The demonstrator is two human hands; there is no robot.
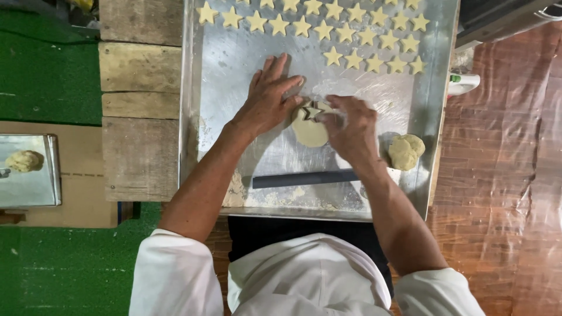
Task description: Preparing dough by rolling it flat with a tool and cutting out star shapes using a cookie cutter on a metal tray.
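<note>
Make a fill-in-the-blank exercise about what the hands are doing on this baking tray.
1. The right hand presses a ____-shaped cutter into the flattened dough.
2. The left hand lies flat on the metal ____.
3. The dough ball sits to the ____ of the right hand.
4. The cut stars lie in ____.

Missing words: star; tray; right; rows

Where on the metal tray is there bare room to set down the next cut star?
Bare metal lies on the tray between the star rows and the left hand, along the left rim. It is crowded at the centre: the right hand, star cutter, dough disc, dough lump and dark strip.
</note>
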